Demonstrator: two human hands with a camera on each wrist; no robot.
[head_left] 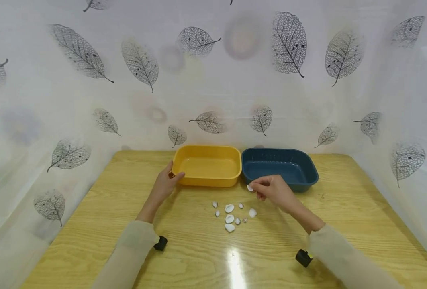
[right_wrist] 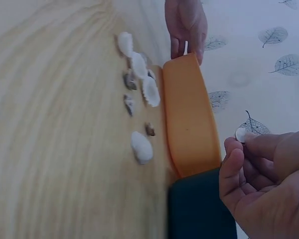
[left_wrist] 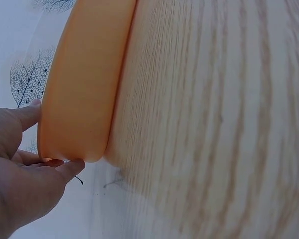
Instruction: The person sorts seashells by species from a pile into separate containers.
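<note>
My left hand (head_left: 164,184) grips the left end of a yellow plastic basin (head_left: 207,182), thumb at its near side; the left wrist view shows the fingers (left_wrist: 70,169) against the basin's end. Between thumb and fingertips, my right hand (head_left: 277,193) pinches a small white shell (right_wrist: 240,134). That hand is at the near left corner of a dark blue basin (head_left: 300,187), partly covering it in the head view. Several shells lie loose on the table in front of the basins, among them a larger white shell (head_left: 252,212) and small greyish ones such as the snail-like shell (head_left: 238,221).
The two basins stand side by side near the back of the wooden table (head_left: 199,257). Behind them hangs a white leaf-print curtain (head_left: 213,88), which also runs along both sides. Black wrist cameras hang below both sleeves, one being the left camera (head_left: 160,243).
</note>
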